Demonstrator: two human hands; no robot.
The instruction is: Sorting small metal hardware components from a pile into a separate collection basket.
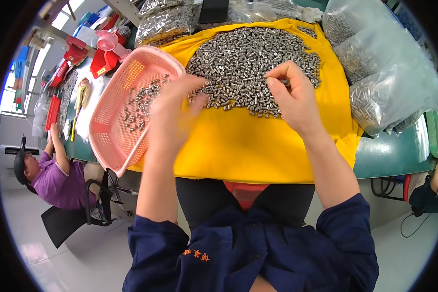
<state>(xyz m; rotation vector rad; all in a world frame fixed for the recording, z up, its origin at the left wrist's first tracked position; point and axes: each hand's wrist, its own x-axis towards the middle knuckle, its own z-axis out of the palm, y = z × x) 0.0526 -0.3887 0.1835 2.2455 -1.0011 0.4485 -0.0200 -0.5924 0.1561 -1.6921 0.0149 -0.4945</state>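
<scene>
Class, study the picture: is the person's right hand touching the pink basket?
Apart: the head view shows metal pieces and yellow cloth between the right hand and the pink basket.

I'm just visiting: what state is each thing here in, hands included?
Left hand: motion-blurred, near the right rim of the pink basket
Right hand: fingers curled; whether it holds anything is unclear
Pink basket: partly filled with loose metal pieces
Yellow cloth: spread over the green table, metal pieces heaped on it
Clear bags: well filled; whether sealed is unclear
</scene>
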